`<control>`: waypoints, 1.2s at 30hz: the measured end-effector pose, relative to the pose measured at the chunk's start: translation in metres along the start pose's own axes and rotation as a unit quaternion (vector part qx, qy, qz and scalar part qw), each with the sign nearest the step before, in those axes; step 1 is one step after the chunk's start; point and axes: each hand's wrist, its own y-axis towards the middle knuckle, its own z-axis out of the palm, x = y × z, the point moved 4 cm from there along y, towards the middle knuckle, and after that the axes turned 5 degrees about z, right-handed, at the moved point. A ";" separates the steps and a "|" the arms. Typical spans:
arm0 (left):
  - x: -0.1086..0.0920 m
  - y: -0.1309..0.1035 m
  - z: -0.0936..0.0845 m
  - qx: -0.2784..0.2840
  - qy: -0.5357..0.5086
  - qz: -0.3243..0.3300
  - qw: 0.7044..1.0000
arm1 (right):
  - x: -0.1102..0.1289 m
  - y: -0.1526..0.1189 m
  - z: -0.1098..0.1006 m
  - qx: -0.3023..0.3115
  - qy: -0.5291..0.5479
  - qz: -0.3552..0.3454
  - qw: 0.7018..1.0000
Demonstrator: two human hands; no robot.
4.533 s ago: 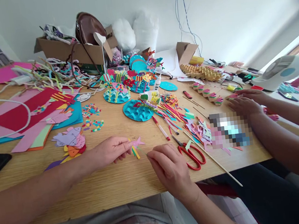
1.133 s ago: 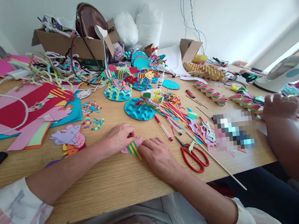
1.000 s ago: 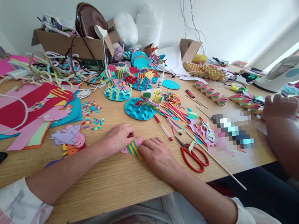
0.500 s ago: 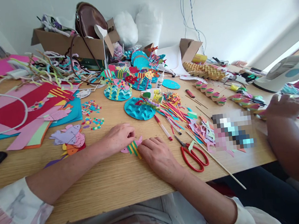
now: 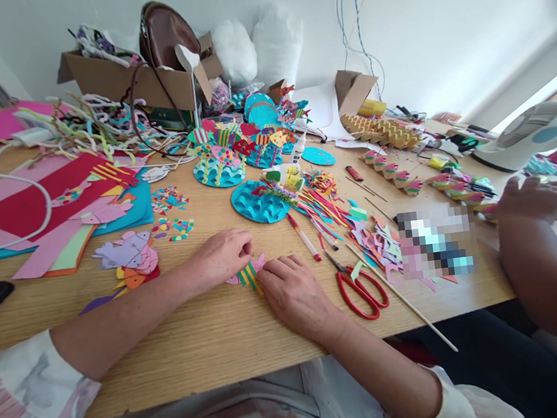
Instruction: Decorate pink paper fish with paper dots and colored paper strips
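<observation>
A small pink paper fish [image 5: 249,279] with green and yellow paper strips across it lies on the table between my hands. My left hand [image 5: 227,252] is closed, its curled fingertips at the fish's upper edge. From the right, my right hand [image 5: 295,292] has its bent fingers pressed on the fish's right end and partly covers it. Red-handled scissors [image 5: 361,288] rest to the right of my right hand. Cut paper fish [image 5: 123,252] in lilac, pink and orange lie in a pile left of my left hand.
Blue wavy paper bases [image 5: 260,202] stand beyond my hands, near paper strips [image 5: 326,211] and a red pen [image 5: 304,238]. A wooden stick [image 5: 404,300] crosses the table's front edge. Coloured paper sheets [image 5: 41,202] lie left. Another person's hand [image 5: 529,199] works at the right.
</observation>
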 end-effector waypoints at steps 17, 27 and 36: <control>-0.007 0.001 -0.003 0.035 0.060 0.029 0.997 | -0.004 -0.012 -0.017 0.032 0.173 0.032 0.984; -0.018 -0.019 -0.024 0.005 0.095 0.097 0.991 | -0.037 0.002 -0.030 0.075 0.290 0.166 0.939; -0.045 -0.058 0.007 0.016 0.227 0.180 0.957 | -0.037 0.039 -0.020 0.202 0.305 0.194 0.910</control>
